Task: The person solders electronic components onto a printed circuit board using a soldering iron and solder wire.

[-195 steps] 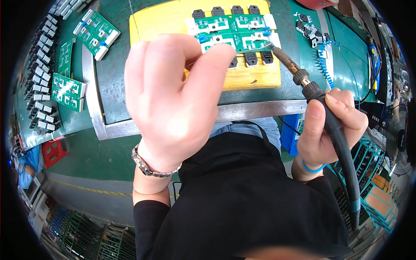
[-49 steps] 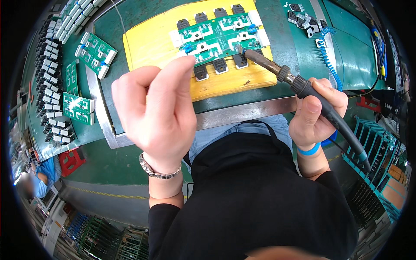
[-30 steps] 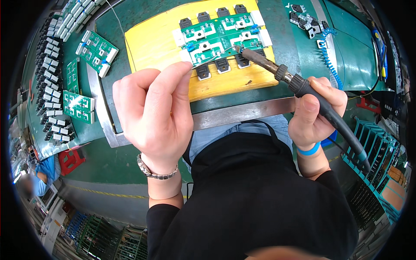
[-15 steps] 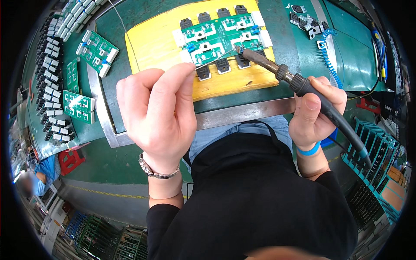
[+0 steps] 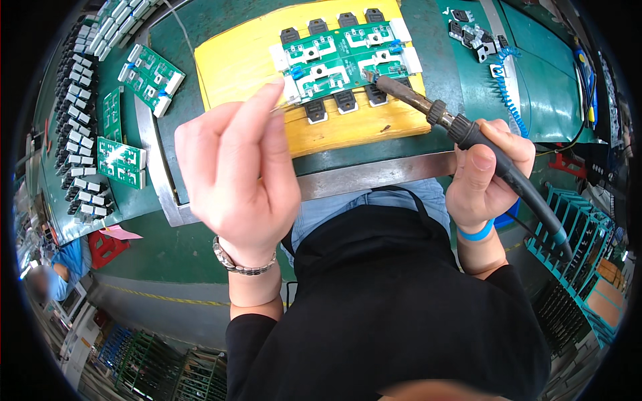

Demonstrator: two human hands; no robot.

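My right hand [image 5: 488, 174] is closed round the black handle of a soldering iron [image 5: 461, 127]. The iron's tip touches, or nearly touches, a blob-like metal spot near the lower right of a green circuit board [image 5: 341, 60]. At the board's lower left is my left hand [image 5: 237, 174]. Its index finger points up at the white connector [image 5: 289, 90], thumb slightly apart, other fingers curled. A thin solder wire [image 5: 179, 23] comes down from the upper left towards this hand; its end is hard to make out. Black three-legged components [image 5: 315, 110] stick out along the board's edges.
The board lies on a yellow pad [image 5: 241, 67] on the green bench, behind a metal edge strip [image 5: 374, 175]. More boards [image 5: 150, 77] and rows of black-and-white parts [image 5: 79, 140] are on the left. Loose components [image 5: 473, 37] and a coiled blue cord [image 5: 506, 87] lie right.
My left index finger has stretched upward and parted from the thumb; the wire end that reached the board no longer shows there. The board has shifted very slightly. My right hand and iron stay put.
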